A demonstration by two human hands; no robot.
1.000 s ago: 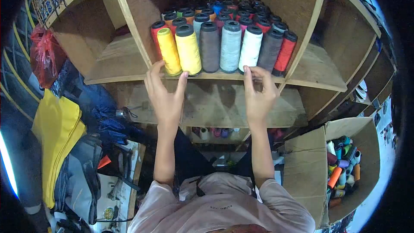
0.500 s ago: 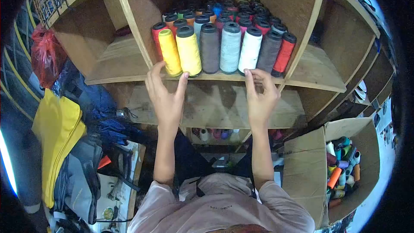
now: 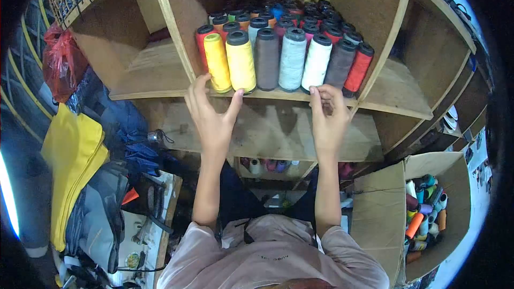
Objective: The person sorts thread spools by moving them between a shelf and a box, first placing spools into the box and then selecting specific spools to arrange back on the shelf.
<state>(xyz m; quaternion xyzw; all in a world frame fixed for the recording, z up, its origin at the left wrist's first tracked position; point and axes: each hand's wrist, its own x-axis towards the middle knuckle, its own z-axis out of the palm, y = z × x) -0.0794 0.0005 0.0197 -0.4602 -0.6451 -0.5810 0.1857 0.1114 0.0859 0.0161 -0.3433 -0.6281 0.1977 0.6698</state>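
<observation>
Several thread cones stand packed in rows on the middle shelf [image 3: 278,95]. Along the front are an orange-yellow thread cone [image 3: 218,65], a pale yellow thread cone [image 3: 241,64], a dark grey one, a light blue-grey thread cone [image 3: 293,63], a white thread cone [image 3: 316,65], another dark one and a red thread cone [image 3: 358,72]. My left hand [image 3: 214,118] is at the shelf edge below the two yellow cones, thumb and fingers apart. My right hand [image 3: 327,115] is under the white and dark cones, thumb near the white cone's base, fingers bent but not wrapped around anything.
At the lower right a cardboard box [image 3: 377,208] holds several loose spools. Yellow fabric [image 3: 72,160] and dark cloth hang at the left, below a red plastic bag [image 3: 61,64]. Upright dividers [image 3: 172,27] bound the compartment, and a lower shelf [image 3: 267,128] lies beneath.
The view has shifted slightly, so the shelf and cones appear a little further right. Both hands stay at the front edge near the same cones; the left thumb and fingers remain apart.
</observation>
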